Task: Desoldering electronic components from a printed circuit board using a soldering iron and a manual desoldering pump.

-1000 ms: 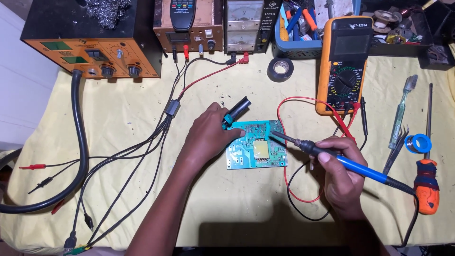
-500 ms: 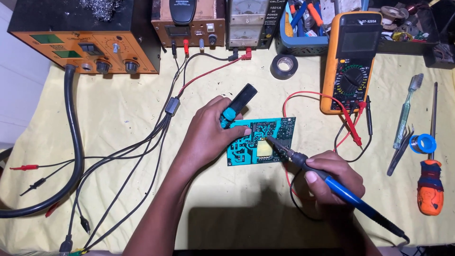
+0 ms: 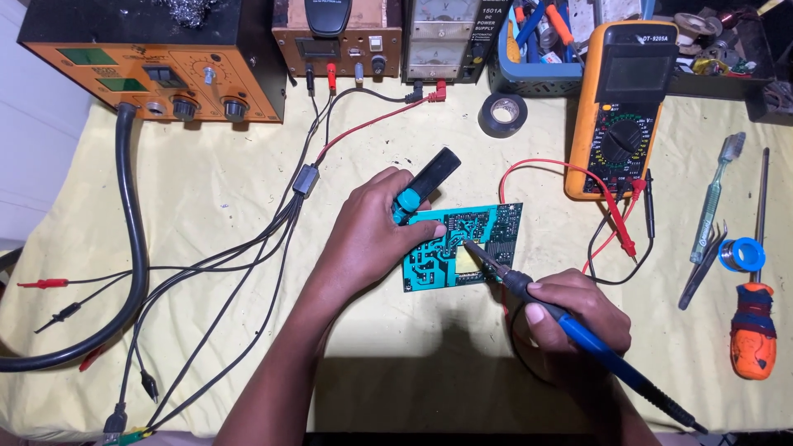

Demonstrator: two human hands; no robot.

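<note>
Closest to us, our right hand (image 3: pixel 578 310) has its fingers wrapped tight around the blue handle of a soldering iron (image 3: pixel 570 326), held like a pen, its cord end running off toward the lower right. The iron's metal tip slants up and left and touches the green circuit board (image 3: pixel 462 246) near its middle, just beside a small yellow part.

Our left hand (image 3: pixel 376 235) lies on the left half of the board, pinning it to the yellow tablecloth (image 3: pixel 231 206). Its fingers are curled around a black and teal tool (image 3: pixel 423 183), which sticks up and to the right from the fist above the board's upper left corner, while the forefinger stretches over the board toward the iron's tip.

To the right lie an orange-handled screwdriver (image 3: pixel 753 330), a blue spool (image 3: pixel 742 254), tweezers (image 3: pixel 702 266) and a green toothbrush (image 3: pixel 717 194). Thin black leads (image 3: pixel 248 272) fan across the cloth on the left, beside a thick black hose (image 3: pixel 132 248).

Farther off, an orange multimeter (image 3: pixel 621 107) stands up and right of the board, its red and black probes trailing toward it. A roll of black tape (image 3: pixel 502 114) sits left of the meter. Along the far edge stand an orange and black station (image 3: pixel 157 70), a brown power supply (image 3: pixel 339 45) and a blue basket (image 3: pixel 529 58) of tools.
</note>
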